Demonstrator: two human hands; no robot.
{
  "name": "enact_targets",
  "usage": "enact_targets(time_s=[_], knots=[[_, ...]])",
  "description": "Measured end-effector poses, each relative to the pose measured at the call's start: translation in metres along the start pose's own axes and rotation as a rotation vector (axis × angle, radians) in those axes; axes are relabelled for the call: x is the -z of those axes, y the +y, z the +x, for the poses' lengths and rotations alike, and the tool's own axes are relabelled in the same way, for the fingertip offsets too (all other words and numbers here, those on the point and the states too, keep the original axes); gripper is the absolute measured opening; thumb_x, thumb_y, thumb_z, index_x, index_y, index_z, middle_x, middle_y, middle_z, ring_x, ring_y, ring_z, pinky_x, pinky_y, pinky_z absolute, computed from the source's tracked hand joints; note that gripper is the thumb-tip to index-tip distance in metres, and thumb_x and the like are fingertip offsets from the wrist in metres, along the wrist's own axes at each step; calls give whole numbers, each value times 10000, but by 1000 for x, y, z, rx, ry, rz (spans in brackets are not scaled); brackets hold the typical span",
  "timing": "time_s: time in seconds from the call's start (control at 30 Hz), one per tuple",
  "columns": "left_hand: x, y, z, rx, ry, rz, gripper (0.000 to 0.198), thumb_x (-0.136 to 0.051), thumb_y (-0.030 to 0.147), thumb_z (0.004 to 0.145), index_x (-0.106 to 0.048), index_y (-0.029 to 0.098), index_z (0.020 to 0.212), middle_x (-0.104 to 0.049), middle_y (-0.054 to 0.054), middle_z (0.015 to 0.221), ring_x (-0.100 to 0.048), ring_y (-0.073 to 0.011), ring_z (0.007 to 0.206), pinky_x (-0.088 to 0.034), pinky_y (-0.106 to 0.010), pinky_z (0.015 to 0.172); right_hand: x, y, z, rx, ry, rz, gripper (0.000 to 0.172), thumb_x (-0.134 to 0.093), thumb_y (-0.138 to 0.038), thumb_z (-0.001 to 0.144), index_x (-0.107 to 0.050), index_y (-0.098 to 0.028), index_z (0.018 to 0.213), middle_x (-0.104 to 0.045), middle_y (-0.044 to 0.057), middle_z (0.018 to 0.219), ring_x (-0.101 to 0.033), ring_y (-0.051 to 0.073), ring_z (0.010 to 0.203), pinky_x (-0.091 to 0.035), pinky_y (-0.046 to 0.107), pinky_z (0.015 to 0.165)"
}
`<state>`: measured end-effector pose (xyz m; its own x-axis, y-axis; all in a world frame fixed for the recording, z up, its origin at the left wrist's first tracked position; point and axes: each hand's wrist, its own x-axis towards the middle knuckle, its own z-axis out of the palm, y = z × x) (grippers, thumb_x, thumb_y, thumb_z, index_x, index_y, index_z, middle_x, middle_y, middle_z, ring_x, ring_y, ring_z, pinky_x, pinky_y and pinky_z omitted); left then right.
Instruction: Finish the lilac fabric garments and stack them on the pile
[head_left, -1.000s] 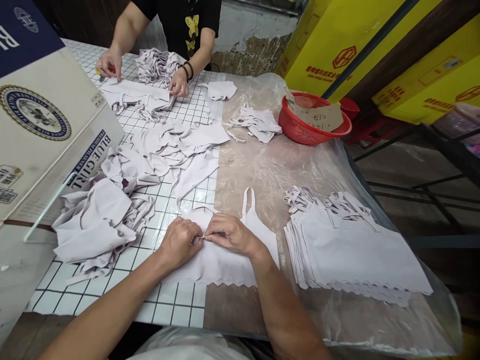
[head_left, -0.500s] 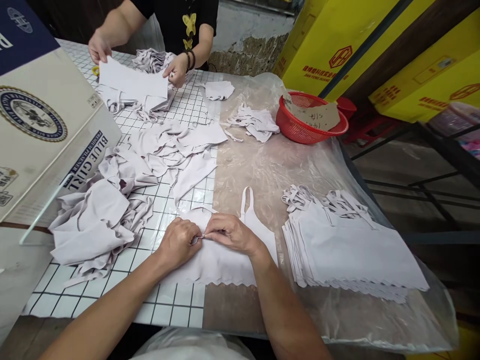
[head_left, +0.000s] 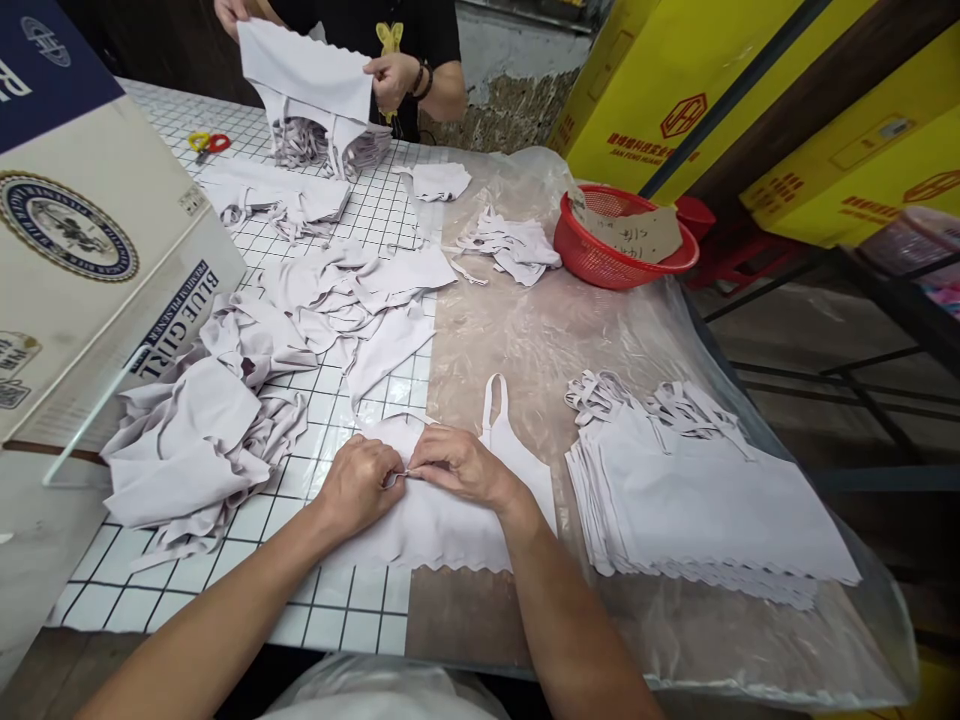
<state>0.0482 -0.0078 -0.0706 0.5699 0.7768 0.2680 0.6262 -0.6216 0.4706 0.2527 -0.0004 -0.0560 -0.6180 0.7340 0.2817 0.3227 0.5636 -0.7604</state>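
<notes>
A pale lilac garment with thin straps point(head_left: 450, 520) lies flat on the table in front of me. My left hand point(head_left: 360, 485) and my right hand point(head_left: 459, 466) meet over its upper middle, fingers pinched together on a small spot of the fabric; a tiny metallic bit shows between the fingertips, too small to name. One strap loop point(head_left: 495, 398) sticks out beyond my right hand. A neat stack of finished garments point(head_left: 712, 510) sits to the right.
A loose heap of the same fabric point(head_left: 217, 430) lies at left beside a cardboard box point(head_left: 90, 250). A red basket point(head_left: 622, 245) stands at the back right. Across the table another person's hands hold up a garment point(head_left: 307, 70); scissors point(head_left: 208, 142) lie near them.
My hands have stayed pinched on the garment. The person opposite lifted a garment off the table and now holds it up, uncovering the scissors.
</notes>
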Motion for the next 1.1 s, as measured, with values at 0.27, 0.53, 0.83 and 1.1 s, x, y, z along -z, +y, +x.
enact_targets(time_s=[0.27,0.53,0.83,1.1], knots=[[0,0,-1,13,-6,16,139,-565,109,762,-633,189,671,-593,14,569,-539,-143,555,-375,-299,638,1,1,2,27,28,40,240,-575,-327,970,-701,-175,833,-671,48,775,-592,156,765,-479,293,742],[-1,-1,-1,36,-10,15,133,-584,104,755,-638,182,662,-602,18,571,-548,-141,556,-369,-295,636,0,3,1,-4,-12,12,282,-549,-375,982,-698,-182,839,-683,53,794,-590,166,789,-482,322,789],[-2,-1,-1,33,-3,-50,136,-582,90,750,-623,178,655,-583,31,557,-529,-123,535,-367,-282,643,1,3,1,6,-17,-42,330,-524,-406,988,-703,-173,836,-679,67,815,-582,173,808,-477,317,773],[-2,0,-1,6,25,-64,151,-562,84,759,-614,185,659,-555,36,541,-522,-124,520,-371,-282,637,3,1,2,-24,-40,-45,288,-539,-375,983,-702,-184,842,-679,60,825,-593,173,823,-483,311,795]])
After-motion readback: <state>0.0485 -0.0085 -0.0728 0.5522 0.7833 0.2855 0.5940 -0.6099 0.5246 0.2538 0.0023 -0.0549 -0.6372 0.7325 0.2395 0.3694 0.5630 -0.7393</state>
